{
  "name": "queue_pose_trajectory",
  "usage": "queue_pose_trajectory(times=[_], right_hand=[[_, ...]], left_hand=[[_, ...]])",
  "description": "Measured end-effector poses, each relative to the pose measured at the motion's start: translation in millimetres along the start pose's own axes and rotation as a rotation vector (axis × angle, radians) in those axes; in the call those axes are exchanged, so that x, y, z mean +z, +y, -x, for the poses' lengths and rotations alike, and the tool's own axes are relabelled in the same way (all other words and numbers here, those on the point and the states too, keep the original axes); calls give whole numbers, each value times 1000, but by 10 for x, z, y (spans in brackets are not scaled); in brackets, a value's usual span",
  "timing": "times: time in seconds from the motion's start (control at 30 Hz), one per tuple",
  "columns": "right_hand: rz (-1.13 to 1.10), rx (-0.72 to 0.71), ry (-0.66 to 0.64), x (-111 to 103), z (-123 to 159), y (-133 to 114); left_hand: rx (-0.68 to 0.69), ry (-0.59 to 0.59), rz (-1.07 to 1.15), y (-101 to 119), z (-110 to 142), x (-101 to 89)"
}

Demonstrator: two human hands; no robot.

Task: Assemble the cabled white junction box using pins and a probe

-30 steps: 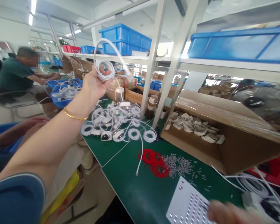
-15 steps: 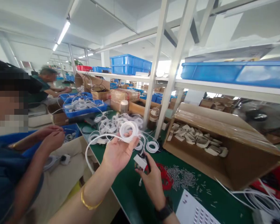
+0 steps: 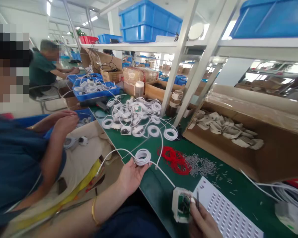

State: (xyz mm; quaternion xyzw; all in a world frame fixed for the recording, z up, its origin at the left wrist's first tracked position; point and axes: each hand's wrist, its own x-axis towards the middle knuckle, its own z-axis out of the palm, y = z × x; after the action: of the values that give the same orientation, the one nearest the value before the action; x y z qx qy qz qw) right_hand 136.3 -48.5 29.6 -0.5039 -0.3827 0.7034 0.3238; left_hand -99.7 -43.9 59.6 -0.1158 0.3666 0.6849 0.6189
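My left hand (image 3: 130,175) pinches a small coil of white cable (image 3: 142,156) just over the near edge of the green bench (image 3: 238,195). The cable runs from the coil to a white housing with a green circuit board (image 3: 181,205), which my right hand (image 3: 205,223) grips at the bottom of the view together with a thin dark tool. A white perforated plate (image 3: 225,215) lies right beside the housing.
A heap of coiled white cables (image 3: 135,115), red wires (image 3: 175,160) and small metal pins (image 3: 201,164) lie on the bench. An open cardboard box of white parts (image 3: 238,132) stands at right behind white shelf posts (image 3: 176,62). A co-worker's arm (image 3: 57,132) is close at left.
My left hand has come down from high up to the bench edge with the coil. My right hand has dropped to the lower right with the housing.
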Motion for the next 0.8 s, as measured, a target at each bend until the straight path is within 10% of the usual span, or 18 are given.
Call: queue_pose_trajectory(times=[0.13, 0.27, 0.4, 0.63, 0.8], right_hand=[[-61, 36, 0, 1, 29, -135], [-66, 7, -15, 11, -61, -138], [-64, -19, 63, 31, -122, -30], [555, -371, 494, -81, 9, 35], [733, -467, 457, -74, -16, -29]], left_hand=[[-135, 36, -518, -111, 277, -405], [342, -303, -1282, -217, 284, -400], [515, -659, -1344, -678, 7, -112], [496, -614, -1382, -1103, -190, -85], [462, -585, -1400, -1097, -189, -114]])
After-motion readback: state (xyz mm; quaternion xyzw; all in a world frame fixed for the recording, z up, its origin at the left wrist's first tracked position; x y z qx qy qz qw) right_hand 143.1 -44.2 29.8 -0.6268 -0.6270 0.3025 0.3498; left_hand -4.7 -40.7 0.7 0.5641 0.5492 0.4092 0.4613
